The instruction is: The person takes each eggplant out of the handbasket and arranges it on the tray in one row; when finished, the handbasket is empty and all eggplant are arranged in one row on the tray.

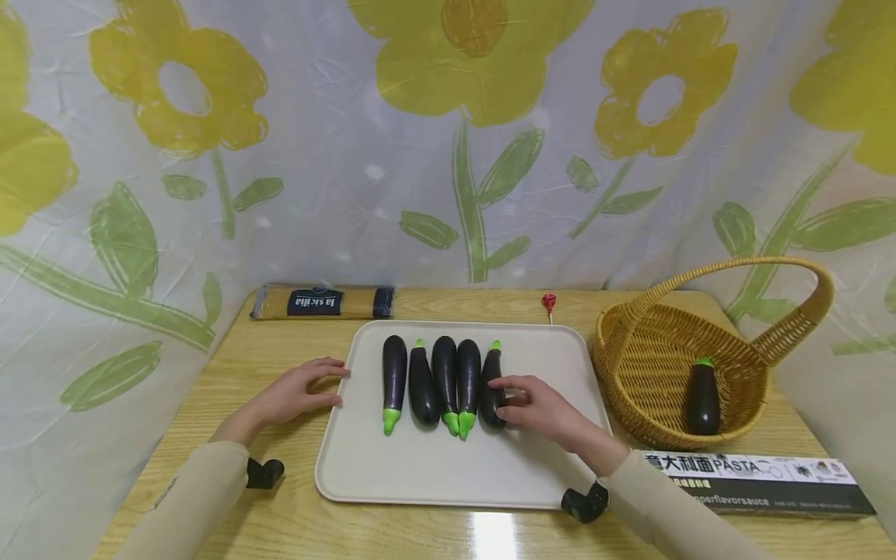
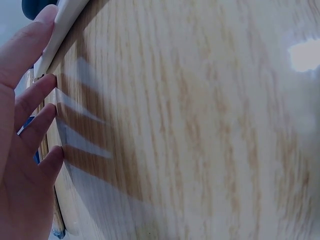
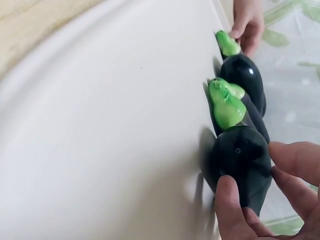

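Observation:
Several dark purple eggplants with green stems lie side by side on a white tray in the head view. The rightmost eggplant has its green stem pointing away from me. My right hand holds its near part, with thumb and fingers on opposite sides, as the right wrist view shows on the eggplant. By the tray's left rim is my left hand, its fingers loosely extended with nothing in them. Its fingertips are at the rim; contact is unclear. Farthest left on the tray lies another eggplant.
A wicker basket with a tall handle stands right of the tray, with one eggplant inside. In front of it lies a pasta box. A spaghetti pack and a red lollipop lie behind the tray.

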### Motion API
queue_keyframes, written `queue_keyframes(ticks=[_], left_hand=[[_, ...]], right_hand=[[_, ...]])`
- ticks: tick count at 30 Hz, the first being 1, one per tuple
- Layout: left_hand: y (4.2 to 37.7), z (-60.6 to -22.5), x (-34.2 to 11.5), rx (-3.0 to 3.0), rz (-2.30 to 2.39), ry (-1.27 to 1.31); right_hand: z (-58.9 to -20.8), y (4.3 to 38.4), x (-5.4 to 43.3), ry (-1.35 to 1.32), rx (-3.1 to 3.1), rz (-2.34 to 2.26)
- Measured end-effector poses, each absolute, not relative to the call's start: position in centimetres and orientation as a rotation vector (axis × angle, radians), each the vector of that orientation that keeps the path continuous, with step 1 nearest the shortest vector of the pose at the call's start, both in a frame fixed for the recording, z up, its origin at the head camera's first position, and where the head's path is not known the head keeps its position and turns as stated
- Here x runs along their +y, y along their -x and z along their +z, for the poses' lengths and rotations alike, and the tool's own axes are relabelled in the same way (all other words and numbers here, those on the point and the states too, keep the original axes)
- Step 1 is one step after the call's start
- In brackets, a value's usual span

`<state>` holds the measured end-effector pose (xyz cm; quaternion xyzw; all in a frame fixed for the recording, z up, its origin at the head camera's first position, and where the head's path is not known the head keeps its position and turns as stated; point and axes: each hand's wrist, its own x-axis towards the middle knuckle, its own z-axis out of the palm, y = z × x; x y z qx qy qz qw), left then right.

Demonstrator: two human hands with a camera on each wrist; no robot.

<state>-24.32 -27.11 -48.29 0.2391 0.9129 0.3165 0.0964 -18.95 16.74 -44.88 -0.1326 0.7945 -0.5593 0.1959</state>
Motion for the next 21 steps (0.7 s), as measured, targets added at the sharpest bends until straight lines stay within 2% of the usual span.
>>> queue_keyframes(ticks=[21], left_hand=[[24.3, -48.3, -27.1, 2.715, 0.941, -0.730]], right_hand=[[-43.7, 17.5, 17.8, 0.320, 2.339, -1.520]])
